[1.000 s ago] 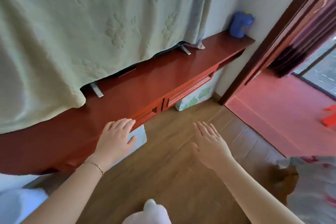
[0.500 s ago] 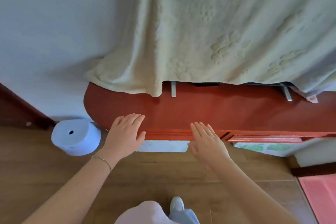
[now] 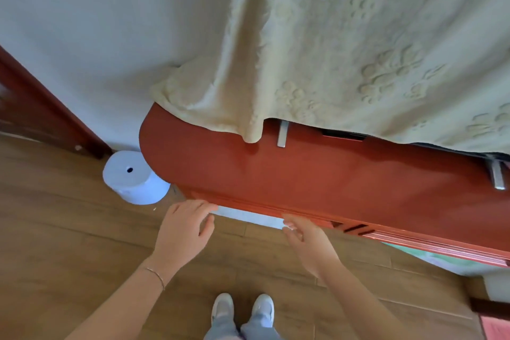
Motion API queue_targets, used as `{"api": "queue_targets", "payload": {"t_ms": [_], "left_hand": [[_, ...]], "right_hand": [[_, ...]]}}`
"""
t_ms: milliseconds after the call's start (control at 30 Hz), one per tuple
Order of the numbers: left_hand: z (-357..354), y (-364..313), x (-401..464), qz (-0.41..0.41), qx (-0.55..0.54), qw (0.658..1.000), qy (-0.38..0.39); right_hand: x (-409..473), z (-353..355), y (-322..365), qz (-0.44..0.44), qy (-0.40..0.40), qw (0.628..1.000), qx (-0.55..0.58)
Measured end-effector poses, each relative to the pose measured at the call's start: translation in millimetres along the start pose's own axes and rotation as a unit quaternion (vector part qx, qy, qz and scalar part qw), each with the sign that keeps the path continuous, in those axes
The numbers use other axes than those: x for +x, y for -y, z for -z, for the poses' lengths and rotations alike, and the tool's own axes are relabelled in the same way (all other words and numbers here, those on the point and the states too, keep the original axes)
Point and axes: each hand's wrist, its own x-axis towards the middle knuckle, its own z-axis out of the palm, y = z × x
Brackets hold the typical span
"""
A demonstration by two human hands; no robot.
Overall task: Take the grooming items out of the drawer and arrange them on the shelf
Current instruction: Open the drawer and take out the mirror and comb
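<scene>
Moved: both hands are brought down from the shelf top to its front edge.
Left hand: open, nothing held.
Right hand: open, nothing held.
Progress: drawer not yet opened; no grooming items seen.

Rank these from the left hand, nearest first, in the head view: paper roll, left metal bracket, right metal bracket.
From the left hand:
1. Paper roll, on the floor to its left.
2. Left metal bracket, on the shelf under the blanket edge.
3. Right metal bracket, far right.

left hand: flat, empty | right hand: flat, empty
</scene>
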Motion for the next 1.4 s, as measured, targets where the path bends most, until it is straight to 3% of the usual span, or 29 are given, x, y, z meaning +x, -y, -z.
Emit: {"api": "queue_targets", "payload": {"t_ms": [33, 67, 100, 167, 233, 267, 300, 367, 467, 667, 900, 1400], "left_hand": [[-11.6, 2.4, -2.2, 0.078, -0.087, 0.993, 0.009], [-23.1, 5.7, -1.1, 0.188, -0.192, 0.963, 0.022], [-35.5, 10.4, 3.3, 0.304, -0.307, 0.901, 0.038], [-60.4, 19.9, 16.3, 0.458, -0.503, 0.732, 0.045], [-82.2, 24.6, 31.0, 0.521, -0.622, 0.583, 0.042], [-92.3, 26.0, 38.0, 0.544, -0.652, 0.527, 0.031], [-101.5, 26.6, 45.4, 0.561, -0.668, 0.488, 0.018], [-119.6, 30.5, 56.5, 0.581, -0.683, 0.443, -0.02], [-132.9, 39.9, 68.8, 0.587, -0.708, 0.384, -0.088], [-130.1, 54.9, 81.9, 0.561, -0.74, 0.341, -0.148], [-126.8, 53.5, 65.6, 0.582, -0.721, 0.346, -0.148], [-116.7, 46.9, -31.7, 0.615, -0.701, 0.326, -0.155]], "right_hand": [[7.1, -7.1, -10.0, -0.077, 0.016, 0.989, 0.125], [16.6, -14.0, -21.7, -0.15, 0.019, 0.96, 0.237], [27.6, -20.4, -34.2, -0.214, 0.011, 0.919, 0.33], [48.7, -31.0, -59.1, -0.296, -0.022, 0.838, 0.458], [67.4, -37.6, -80.8, -0.336, -0.062, 0.766, 0.545], [76.8, -40.3, -90.9, -0.345, -0.08, 0.732, 0.582], [85.8, -42.3, -98.7, -0.351, -0.097, 0.698, 0.616], [100.6, -43.9, -109.9, -0.352, -0.136, 0.639, 0.67], [112.6, -40.2, -115.5, -0.331, -0.174, 0.584, 0.72], [121.2, -30.3, -122.8, -0.284, -0.196, 0.518, 0.783], [110.9, -34.1, -130.6, -0.304, -0.187, 0.555, 0.751], [24.1, -75.9, -147.0, -0.32, -0.18, 0.551, 0.749]]}}
